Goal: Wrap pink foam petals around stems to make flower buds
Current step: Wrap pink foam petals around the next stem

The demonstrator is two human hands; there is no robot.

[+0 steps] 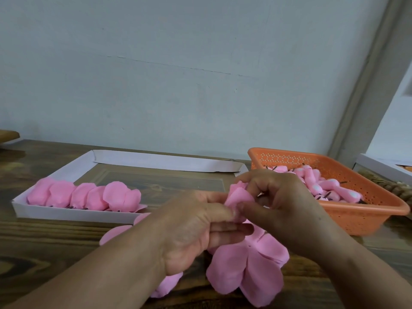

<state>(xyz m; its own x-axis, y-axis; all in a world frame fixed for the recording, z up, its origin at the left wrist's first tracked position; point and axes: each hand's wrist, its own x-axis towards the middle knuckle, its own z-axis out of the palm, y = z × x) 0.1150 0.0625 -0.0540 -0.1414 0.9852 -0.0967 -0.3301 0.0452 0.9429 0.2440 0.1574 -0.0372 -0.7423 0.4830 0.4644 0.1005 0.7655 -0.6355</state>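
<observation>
My left hand (196,228) and my right hand (283,201) meet over the table and both pinch a pink foam petal bud (239,198) held between them. Its stem is hidden by my fingers. Under my hands lies a pile of flat pink foam petals (249,266) on the wooden table. A row of wrapped pink buds (84,197) fills the front of a white cardboard tray (66,216) at the left. An orange plastic basket (361,210) at the right holds several pink foam pieces with dark stems (330,186).
The wooden table (44,246) runs up to a pale blue wall (178,74). A white box edge (379,166) and a brownish bundle (392,188) sit at the far right behind the basket. A wooden object (7,134) shows at the far left.
</observation>
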